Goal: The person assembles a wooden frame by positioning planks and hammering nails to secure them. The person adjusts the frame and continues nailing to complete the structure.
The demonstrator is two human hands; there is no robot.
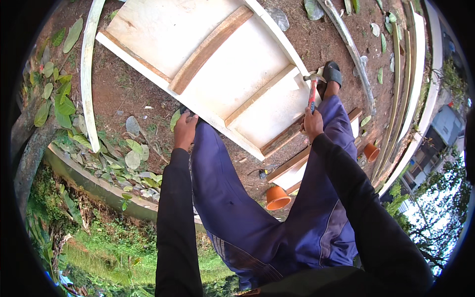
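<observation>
My right hand (312, 124) is wrapped round the handle of a claw hammer (312, 94), whose metal head lies over the near right corner of a wooden frame. That frame is a pale plywood panel (232, 74) with white edge rails and brown wooden crosspieces, one of them curved. Beside the panel's left long rail, next to my left knee, is my left hand (185, 131). Its fingers are curled, and what they hold, if anything, is hidden. A dark sandal (332, 73) on my right foot stands by the frame's right corner.
Orange plant pots (278, 199) (371, 152) and another board (297, 173) lie around my right leg. A curved white plank (87, 74) is at the left. Long poles (396, 99) and a grey branch (351, 49) lie at the right. Fallen leaves (132, 159) cover soil beside a low kerb (99, 183).
</observation>
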